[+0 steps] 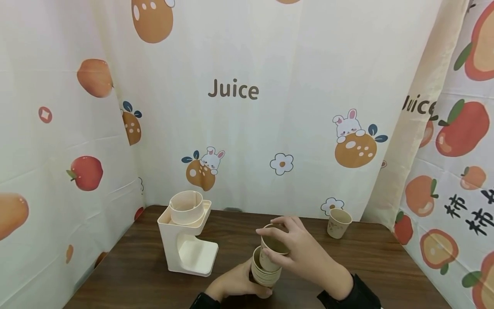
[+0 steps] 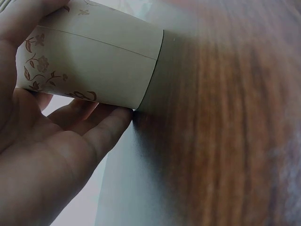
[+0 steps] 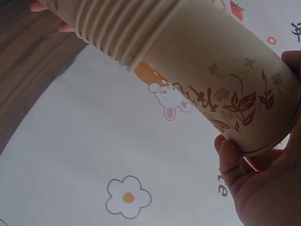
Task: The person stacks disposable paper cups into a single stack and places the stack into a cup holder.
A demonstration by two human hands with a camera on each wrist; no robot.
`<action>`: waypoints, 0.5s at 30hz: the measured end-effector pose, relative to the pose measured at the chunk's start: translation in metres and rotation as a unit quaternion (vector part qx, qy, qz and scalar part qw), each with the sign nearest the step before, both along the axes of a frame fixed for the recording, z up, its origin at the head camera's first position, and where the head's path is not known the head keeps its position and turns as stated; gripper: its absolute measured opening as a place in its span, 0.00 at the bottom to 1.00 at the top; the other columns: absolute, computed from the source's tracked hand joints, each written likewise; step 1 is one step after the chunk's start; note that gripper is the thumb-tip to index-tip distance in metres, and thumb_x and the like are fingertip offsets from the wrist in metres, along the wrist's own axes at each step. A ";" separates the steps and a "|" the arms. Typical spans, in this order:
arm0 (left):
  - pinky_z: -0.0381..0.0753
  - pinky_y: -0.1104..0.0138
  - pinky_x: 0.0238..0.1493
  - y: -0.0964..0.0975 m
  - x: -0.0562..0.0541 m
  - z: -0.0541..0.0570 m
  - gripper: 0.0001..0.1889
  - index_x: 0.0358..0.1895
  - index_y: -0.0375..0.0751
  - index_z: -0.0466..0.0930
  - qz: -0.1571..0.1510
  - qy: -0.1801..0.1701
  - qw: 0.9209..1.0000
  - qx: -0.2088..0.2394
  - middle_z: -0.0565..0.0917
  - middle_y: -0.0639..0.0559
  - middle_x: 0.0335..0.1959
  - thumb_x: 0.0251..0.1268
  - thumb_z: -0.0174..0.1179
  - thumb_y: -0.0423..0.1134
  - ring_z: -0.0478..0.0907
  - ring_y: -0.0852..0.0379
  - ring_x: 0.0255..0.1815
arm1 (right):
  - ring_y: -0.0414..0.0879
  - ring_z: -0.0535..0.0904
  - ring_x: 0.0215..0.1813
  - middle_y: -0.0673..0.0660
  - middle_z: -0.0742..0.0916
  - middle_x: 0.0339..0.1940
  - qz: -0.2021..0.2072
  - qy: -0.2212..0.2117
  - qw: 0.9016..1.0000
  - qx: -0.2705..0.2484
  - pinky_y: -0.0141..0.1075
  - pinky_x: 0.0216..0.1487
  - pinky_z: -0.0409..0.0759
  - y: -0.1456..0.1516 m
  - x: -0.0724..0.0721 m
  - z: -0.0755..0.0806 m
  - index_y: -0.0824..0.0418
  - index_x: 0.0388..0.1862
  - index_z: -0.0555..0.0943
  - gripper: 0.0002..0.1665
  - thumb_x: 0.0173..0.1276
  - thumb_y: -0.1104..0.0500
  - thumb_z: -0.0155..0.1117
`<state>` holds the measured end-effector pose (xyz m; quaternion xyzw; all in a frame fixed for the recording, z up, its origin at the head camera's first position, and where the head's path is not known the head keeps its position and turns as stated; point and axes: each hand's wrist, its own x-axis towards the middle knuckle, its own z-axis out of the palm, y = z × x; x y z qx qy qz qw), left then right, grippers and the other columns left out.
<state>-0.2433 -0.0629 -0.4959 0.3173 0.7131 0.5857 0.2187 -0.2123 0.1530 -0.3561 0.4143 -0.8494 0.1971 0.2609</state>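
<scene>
My left hand (image 1: pixel 236 281) grips a stack of paper cups (image 1: pixel 265 278) low down, near the front of the table. In the left wrist view its fingers curl round the lowest cup (image 2: pixel 99 61), which has brown flower print and lies close over the wood. My right hand (image 1: pixel 301 246) holds the top paper cup (image 1: pixel 269 262) by its rim, thumb on one side and fingers on the other. This cup leans and stands well up out of the stack, its lower end still inside. The right wrist view shows its flower print and the several stacked rims (image 3: pixel 124 35).
A white stand (image 1: pixel 170 244) with a round holder (image 1: pixel 187 208) on top and a flat foot sits left of the hands. Toward the back right stands a single paper cup (image 1: pixel 338 224). Printed curtains (image 1: pixel 247 128) border the dark wooden table (image 1: pixel 135 266).
</scene>
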 end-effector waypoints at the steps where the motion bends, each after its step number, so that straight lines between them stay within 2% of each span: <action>1: 0.71 0.61 0.59 0.000 0.000 0.000 0.39 0.70 0.56 0.61 -0.001 -0.001 1.000 0.000 0.78 0.58 0.57 0.57 0.72 0.41 0.76 0.58 0.57 | 0.46 0.72 0.59 0.50 0.78 0.58 0.002 0.002 1.000 0.001 0.42 0.46 0.79 0.000 -0.001 -0.001 0.33 0.64 0.78 0.23 0.71 0.45 0.66; 7: 0.71 0.61 0.59 0.000 -0.002 -0.001 0.38 0.71 0.55 0.61 -0.009 -0.007 1.000 0.009 0.78 0.57 0.58 0.58 0.71 0.41 0.77 0.57 0.57 | 0.47 0.71 0.60 0.50 0.78 0.59 0.002 -0.004 1.000 0.009 0.42 0.46 0.80 -0.002 -0.003 -0.005 0.34 0.63 0.78 0.23 0.71 0.45 0.67; 15: 0.72 0.62 0.58 0.000 0.000 -0.001 0.39 0.71 0.56 0.61 -0.001 -0.004 1.000 -0.001 0.79 0.59 0.57 0.57 0.72 0.41 0.77 0.58 0.56 | 0.45 0.71 0.59 0.49 0.78 0.60 -0.003 -0.028 0.999 0.036 0.42 0.46 0.80 -0.004 -0.004 -0.014 0.35 0.63 0.79 0.21 0.72 0.42 0.64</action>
